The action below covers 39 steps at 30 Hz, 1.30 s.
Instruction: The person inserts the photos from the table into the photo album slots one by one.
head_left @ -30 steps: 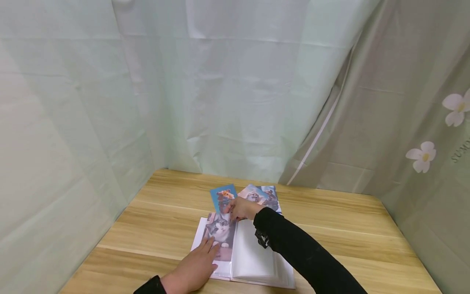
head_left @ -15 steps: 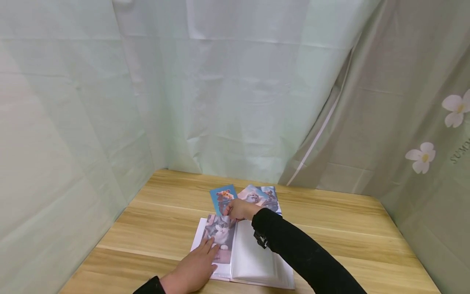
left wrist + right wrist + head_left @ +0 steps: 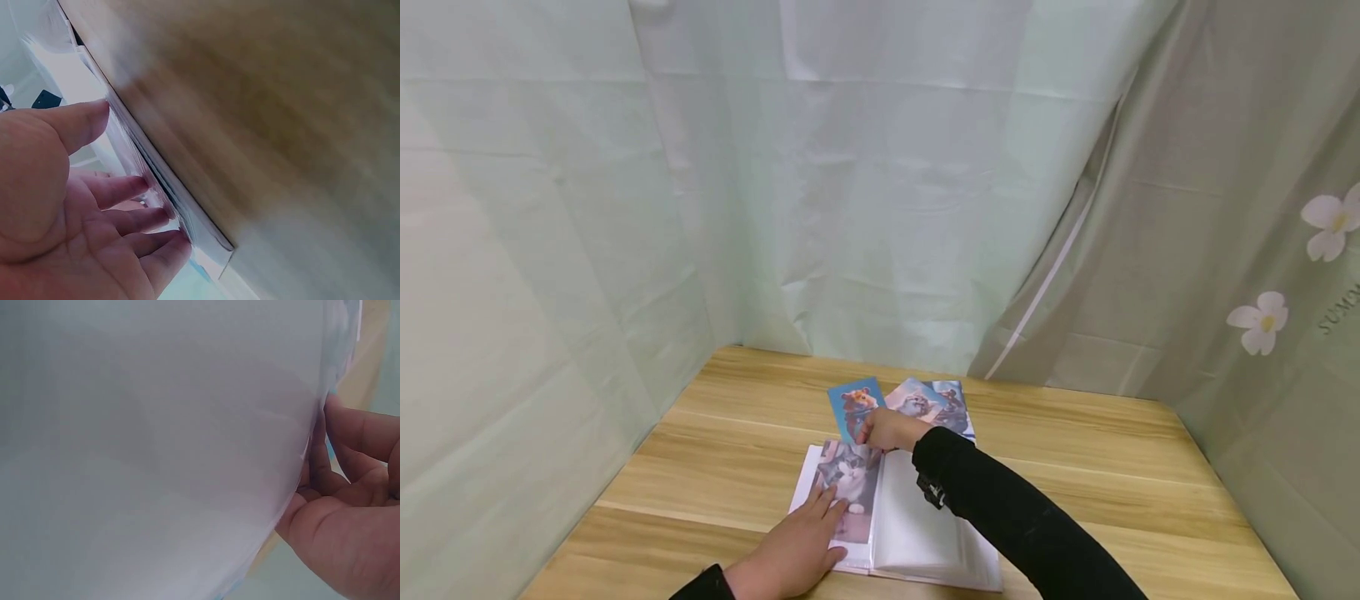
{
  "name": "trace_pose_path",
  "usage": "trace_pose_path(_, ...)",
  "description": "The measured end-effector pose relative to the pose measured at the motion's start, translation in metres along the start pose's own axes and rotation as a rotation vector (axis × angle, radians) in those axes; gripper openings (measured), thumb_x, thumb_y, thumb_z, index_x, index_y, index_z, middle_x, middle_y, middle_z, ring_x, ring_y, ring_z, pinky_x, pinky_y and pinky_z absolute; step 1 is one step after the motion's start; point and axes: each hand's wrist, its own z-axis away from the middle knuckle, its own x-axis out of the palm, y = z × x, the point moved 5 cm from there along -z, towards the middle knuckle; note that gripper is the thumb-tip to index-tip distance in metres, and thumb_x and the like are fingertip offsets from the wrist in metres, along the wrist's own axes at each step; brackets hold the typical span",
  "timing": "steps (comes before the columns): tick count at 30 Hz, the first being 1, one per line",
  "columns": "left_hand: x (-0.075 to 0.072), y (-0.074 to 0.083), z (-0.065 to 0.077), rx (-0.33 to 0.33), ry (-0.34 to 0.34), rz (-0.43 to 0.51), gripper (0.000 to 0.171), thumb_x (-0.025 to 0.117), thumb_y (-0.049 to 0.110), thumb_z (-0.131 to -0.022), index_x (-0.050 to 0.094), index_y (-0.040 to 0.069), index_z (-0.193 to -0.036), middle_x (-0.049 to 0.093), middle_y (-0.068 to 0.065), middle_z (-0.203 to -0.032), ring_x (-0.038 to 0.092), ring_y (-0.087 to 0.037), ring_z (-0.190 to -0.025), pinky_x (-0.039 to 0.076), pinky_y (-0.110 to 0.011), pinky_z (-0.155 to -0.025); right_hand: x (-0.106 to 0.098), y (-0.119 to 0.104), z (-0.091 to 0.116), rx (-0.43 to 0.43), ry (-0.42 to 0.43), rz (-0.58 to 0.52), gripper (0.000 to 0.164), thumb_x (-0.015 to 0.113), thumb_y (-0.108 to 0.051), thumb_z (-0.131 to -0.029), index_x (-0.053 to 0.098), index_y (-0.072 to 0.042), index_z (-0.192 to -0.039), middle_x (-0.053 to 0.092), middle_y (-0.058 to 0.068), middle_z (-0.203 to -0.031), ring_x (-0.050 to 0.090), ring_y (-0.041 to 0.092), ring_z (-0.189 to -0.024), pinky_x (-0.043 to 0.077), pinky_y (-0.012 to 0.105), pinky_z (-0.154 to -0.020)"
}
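A photo album [image 3: 919, 521] lies spread on the wooden table, its right-hand page blank white. On its left page is a photo of a grey-and-white cat [image 3: 850, 482], most of it within the clear sleeve. My left hand [image 3: 796, 546] rests over the lower left of that page, fingers extended, fingertips on the photo's area; in the left wrist view the fingers [image 3: 134, 219] lie along the page. At the top edge of the cat photo, my right hand [image 3: 892, 430] pinches its upper right part. The right wrist view shows thumb and fingers [image 3: 362, 434] at the sheet's edge.
Behind the album lie a blue hamster photo [image 3: 856, 400], a kitten photo [image 3: 917, 400] and a darker photo [image 3: 953, 406], the last two overlapping. Pale curtains [image 3: 880, 208] hang around the table [image 3: 1097, 467], with a grey flowered one on the right.
The cat photo has slid slightly down into the left page's sleeve, its top edge now lower. My right hand has moved slightly down with it; the left hand stays almost in place.
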Motion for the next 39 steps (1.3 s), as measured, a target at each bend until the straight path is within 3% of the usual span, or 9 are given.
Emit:
trace_pose_path(13, -0.002, 0.000, 0.000, -0.019, -0.024, 0.020, 0.062, 0.069, 0.033, -0.093, 0.053, -0.008, -0.137, 0.043, -0.032, -0.146, 0.037, -0.052, -0.137, 0.038, -0.058, -0.108, 0.001, -0.004, -0.003, -0.063, 0.012, 0.071, 0.015, 0.064, 0.002, -0.092, 0.075, -0.006, -0.086, 0.059, -0.004, -0.075, 0.047, 0.009, -0.064, 0.040, 0.021, -0.054)
trace_pose_path(23, 0.001, 0.000, -0.001, -0.013, -0.023, 0.014, 0.064, 0.068, 0.036, -0.093, 0.053, -0.009, -0.137, 0.044, -0.032, -0.147, 0.038, -0.051, -0.137, 0.039, -0.057, -0.108, 0.001, -0.007, -0.001, -0.073, -0.012, 0.133, 0.019, 0.062, 0.004, -0.092, 0.076, -0.008, -0.085, 0.060, -0.003, -0.077, 0.049, 0.009, -0.066, 0.040, 0.021, -0.056)
trace_pose_path(29, 0.000, 0.001, -0.001, -0.011, -0.020, -0.001, 0.066, 0.069, 0.037, -0.093, 0.053, -0.009, -0.137, 0.044, -0.032, -0.147, 0.037, -0.052, -0.137, 0.039, -0.057, -0.107, 0.000, -0.006, -0.002, -0.127, -0.021, 0.145, 0.019, 0.063, 0.005, -0.091, 0.077, -0.007, -0.087, 0.064, -0.005, -0.079, 0.051, 0.007, -0.070, 0.042, 0.020, -0.063)
trace_pose_path(39, -0.002, 0.002, -0.001, -0.015, -0.023, 0.008, 0.067, 0.070, 0.037, -0.092, 0.053, -0.010, -0.136, 0.044, -0.032, -0.146, 0.039, -0.053, -0.135, 0.040, -0.058, -0.106, 0.001, -0.010, 0.000, -0.172, -0.021, 0.183, 0.017, 0.066, 0.004, -0.089, 0.079, -0.007, -0.087, 0.068, -0.005, -0.079, 0.051, 0.005, -0.069, 0.042, 0.018, -0.064)
